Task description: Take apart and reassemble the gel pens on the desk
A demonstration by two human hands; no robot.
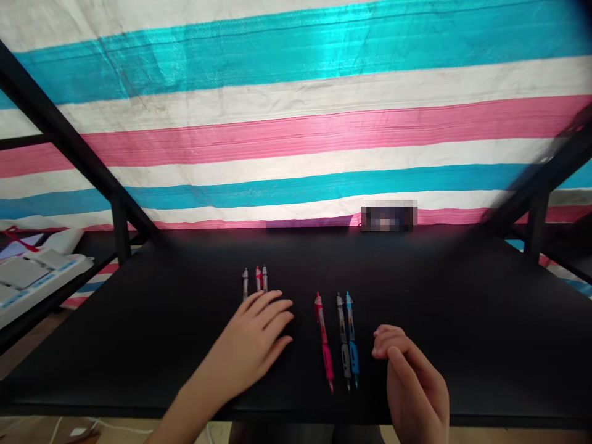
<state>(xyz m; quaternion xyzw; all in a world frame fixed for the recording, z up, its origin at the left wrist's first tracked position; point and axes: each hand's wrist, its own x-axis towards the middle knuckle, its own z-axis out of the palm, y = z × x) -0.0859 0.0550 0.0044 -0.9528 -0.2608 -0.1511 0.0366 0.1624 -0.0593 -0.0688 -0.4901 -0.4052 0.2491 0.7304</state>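
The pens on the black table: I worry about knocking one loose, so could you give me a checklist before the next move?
1. Pink pen apart from its neighbours: ok.
2. Grey pen and blue pen clear of each other: cannot tell; they lie nearly together.
3. These three short of the near edge of the black table: ok.
4. Three pens at the left fully visible: not ok; the left hand hides their near parts.
5. Left hand's grip on those pens: cannot tell; its underside is hidden.
6. Right hand clear of the blue pen: ok.
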